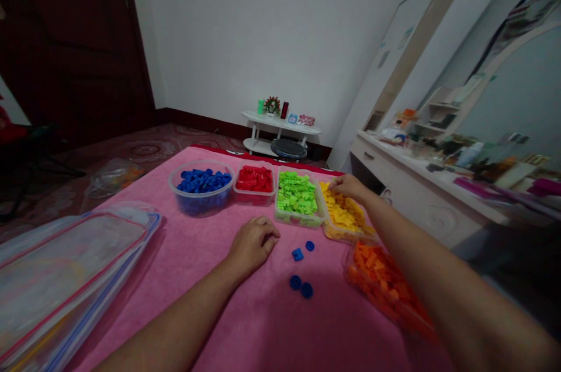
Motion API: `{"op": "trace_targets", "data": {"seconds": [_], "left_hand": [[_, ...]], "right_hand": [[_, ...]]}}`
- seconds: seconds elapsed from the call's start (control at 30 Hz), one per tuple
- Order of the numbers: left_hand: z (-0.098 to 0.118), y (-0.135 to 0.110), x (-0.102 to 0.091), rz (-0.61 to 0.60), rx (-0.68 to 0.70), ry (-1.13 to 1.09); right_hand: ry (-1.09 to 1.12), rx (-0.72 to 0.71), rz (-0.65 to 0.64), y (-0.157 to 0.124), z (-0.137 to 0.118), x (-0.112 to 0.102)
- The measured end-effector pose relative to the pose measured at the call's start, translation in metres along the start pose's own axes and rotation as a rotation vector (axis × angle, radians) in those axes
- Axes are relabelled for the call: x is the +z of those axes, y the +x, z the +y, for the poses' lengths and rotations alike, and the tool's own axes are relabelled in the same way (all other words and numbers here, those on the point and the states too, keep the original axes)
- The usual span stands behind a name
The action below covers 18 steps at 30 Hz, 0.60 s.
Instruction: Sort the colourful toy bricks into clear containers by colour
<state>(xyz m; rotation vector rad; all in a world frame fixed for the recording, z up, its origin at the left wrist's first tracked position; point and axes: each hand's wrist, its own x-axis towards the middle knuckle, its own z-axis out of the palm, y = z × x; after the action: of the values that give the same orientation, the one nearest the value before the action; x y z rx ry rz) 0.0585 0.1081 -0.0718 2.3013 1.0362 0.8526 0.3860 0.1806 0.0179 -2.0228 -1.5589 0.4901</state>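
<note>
My left hand rests knuckles-up on the pink cloth, fingers curled into a loose fist with nothing visible in it. Several small blue bricks lie loose just right of it. My right hand reaches into the tub of yellow bricks, fingers bent down onto the pieces; what they grip is hidden. A green brick tub, a red brick tub and a round blue brick bowl stand in a row to the left.
A container of orange bricks lies under my right forearm. Stacked clear zip bags lie at the left edge. A white dresser stands to the right, a small white table by the far wall.
</note>
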Motion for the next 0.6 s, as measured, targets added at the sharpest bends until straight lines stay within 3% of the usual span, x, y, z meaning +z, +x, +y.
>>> {"op": "trace_targets", "data": {"seconds": [0.17,0.33,0.47,0.6], "left_hand": [[-0.001,-0.001,0.001,0.012,0.018,-0.004],[-0.002,0.0,0.0,-0.011,0.01,-0.009],[-0.002,0.0,-0.001,0.0,0.031,-0.011],[-0.002,-0.001,0.0,0.01,0.034,0.004]], "right_hand": [[-0.137,-0.063,-0.1,-0.006,-0.009,0.008],[-0.278,-0.154,-0.054,-0.025,-0.034,0.007],[-0.352,-0.276,-0.041,-0.073,-0.064,0.024],[-0.572,-0.436,-0.207,-0.141,-0.075,0.058]]}}
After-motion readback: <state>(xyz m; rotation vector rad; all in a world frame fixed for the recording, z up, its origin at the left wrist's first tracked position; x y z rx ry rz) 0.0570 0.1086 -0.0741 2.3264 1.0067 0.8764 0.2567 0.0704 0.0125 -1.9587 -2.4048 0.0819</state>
